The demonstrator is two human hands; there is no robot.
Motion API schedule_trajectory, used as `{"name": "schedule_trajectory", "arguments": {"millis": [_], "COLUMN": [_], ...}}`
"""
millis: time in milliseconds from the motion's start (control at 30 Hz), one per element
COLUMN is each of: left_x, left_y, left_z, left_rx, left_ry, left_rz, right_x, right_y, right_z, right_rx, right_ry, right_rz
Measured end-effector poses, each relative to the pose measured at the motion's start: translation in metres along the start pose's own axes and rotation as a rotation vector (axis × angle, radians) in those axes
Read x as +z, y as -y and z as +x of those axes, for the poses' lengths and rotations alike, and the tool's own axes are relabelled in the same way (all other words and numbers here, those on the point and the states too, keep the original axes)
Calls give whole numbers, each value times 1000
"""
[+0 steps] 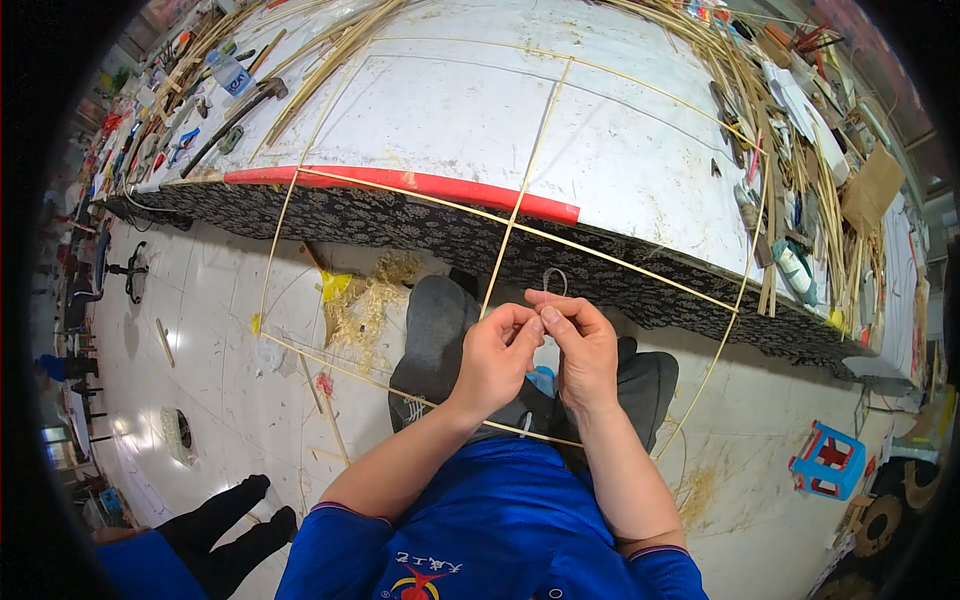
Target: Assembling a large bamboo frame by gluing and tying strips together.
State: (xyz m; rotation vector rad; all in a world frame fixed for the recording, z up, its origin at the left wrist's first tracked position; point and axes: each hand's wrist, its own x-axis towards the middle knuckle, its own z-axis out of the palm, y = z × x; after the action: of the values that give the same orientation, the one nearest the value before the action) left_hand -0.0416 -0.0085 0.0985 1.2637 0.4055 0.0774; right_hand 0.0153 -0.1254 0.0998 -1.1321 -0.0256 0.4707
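Note:
Over my lap, my left hand (498, 352) and my right hand (584, 348) meet with their fingertips pinched together. A thin pale loop (555, 272) rises from the pinched fingers, seemingly held in my right hand. What my left fingers pinch is hidden. Around my hands lies a large, light frame of thin bamboo strips (620, 262), spanning from my lap up onto the table. Its middle strip (535, 150) runs down toward my left hand, and where it ends is covered by that hand. The frame's near strip (350, 372) passes beneath my forearms.
The white-topped table (450, 110) has a red edge strip (400, 185) and dark patterned cloth. On it lie a hammer (240, 125), a plastic bottle (230, 75) and bamboo strips (825, 220). Wood shavings (365, 310) and a blue stool (828, 460) are on the floor; another person's legs (225, 525) show lower left.

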Motion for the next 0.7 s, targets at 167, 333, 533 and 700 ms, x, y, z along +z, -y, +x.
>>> {"name": "schedule_trajectory", "arguments": {"millis": [167,333,533,700], "left_x": [-5,-26,-55,-61], "left_y": [5,-3,-63,-78], "left_z": [-2,6,67,112], "left_rx": [1,-35,619,793], "left_ry": [27,58,-193,-69], "left_rz": [-11,160,795,1126], "right_x": [-5,-9,-4,4], "right_y": [0,4,-6,-27], "right_z": [4,12,43,72], "right_rx": [16,-7,44,21], "right_ry": [64,66,44,10], "right_rz": [-4,-238,-472,-653]}}
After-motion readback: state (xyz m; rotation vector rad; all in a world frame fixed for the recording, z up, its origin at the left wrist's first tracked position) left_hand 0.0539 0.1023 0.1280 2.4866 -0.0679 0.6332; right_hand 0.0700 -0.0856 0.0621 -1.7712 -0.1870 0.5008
